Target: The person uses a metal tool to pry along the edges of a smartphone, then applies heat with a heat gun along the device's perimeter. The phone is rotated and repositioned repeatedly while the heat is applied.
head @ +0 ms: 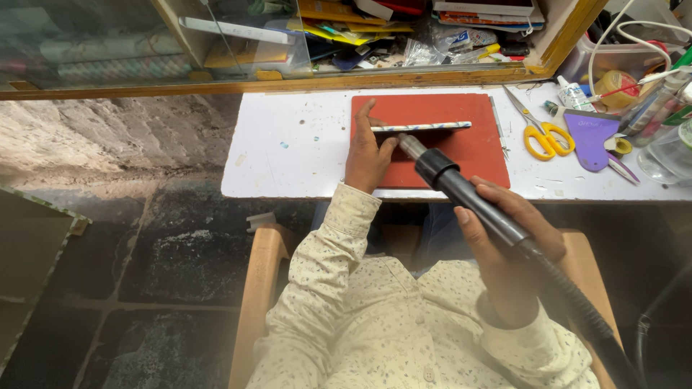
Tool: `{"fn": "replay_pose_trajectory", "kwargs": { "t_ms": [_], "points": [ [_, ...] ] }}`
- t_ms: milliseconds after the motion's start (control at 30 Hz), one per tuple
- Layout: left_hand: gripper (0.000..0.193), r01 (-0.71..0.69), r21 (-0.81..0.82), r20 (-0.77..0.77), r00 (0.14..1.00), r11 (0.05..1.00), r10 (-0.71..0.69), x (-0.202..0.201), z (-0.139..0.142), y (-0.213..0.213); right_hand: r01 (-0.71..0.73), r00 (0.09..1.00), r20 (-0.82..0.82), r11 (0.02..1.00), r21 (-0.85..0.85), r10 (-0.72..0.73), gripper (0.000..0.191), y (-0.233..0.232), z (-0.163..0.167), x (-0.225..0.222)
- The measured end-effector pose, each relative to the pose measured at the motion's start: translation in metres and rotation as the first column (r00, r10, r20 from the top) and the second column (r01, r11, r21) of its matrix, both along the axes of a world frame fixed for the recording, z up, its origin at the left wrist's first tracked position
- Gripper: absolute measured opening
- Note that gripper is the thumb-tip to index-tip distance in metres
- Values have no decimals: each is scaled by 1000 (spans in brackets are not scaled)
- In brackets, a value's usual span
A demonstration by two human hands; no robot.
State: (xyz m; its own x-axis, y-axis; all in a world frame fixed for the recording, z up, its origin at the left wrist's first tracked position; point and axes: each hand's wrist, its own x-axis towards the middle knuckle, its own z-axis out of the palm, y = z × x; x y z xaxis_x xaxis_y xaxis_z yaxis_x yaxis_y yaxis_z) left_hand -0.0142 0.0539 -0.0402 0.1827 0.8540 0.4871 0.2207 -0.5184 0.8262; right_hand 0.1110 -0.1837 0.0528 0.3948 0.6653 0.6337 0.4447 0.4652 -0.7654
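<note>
My left hand (pixel 367 148) rests on a red mat (pixel 476 148) on the white table (pixel 288 155); its fingers pinch the left end of a thin patterned rolled stick (pixel 432 127) that lies flat across the mat. My right hand (pixel 504 238) grips a black heat gun (pixel 461 191) by its barrel. The gun's metal nozzle points up and left, almost touching the stick next to my left thumb. A black hose runs from the gun down to the lower right.
Yellow-handled scissors (pixel 544 137), a purple scraper (pixel 591 137), tape rolls, bottles and a clear jar (pixel 667 155) crowd the table's right end. A wooden-framed glass shelf (pixel 360 32) full of papers stands behind. Stone floor lies to the left; a wooden seat is under me.
</note>
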Motion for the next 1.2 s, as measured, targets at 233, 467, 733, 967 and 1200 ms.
{"fn": "replay_pose_trajectory", "kwargs": {
  "t_ms": [233, 467, 733, 967, 1200],
  "points": [
    [91, -11, 5, -10, 1000, 1000, 11, 0, 6, -4, 100, 995, -21, 991, -85, -102, 30, -7, 9, 14],
    [88, 20, 16, 10, 1000, 1000, -20, -4, 11, -3, 43, 999, 2, 998, -38, -43, 31, -2, 5, 1],
    [66, -217, 98, -8, 976, 971, 219, 13, 20, -6, 111, 986, -121, 994, -6, -111, 27, -13, 4, 24],
    [62, -209, 49, -2, 978, 977, 209, 16, 23, -3, 109, 980, -169, 994, 27, -103, 25, -21, 8, 30],
    [62, -161, 31, 6, 987, 987, 160, 11, 14, 6, 88, 986, -140, 996, -28, -91, 30, -14, 8, 19]
  ]
}}
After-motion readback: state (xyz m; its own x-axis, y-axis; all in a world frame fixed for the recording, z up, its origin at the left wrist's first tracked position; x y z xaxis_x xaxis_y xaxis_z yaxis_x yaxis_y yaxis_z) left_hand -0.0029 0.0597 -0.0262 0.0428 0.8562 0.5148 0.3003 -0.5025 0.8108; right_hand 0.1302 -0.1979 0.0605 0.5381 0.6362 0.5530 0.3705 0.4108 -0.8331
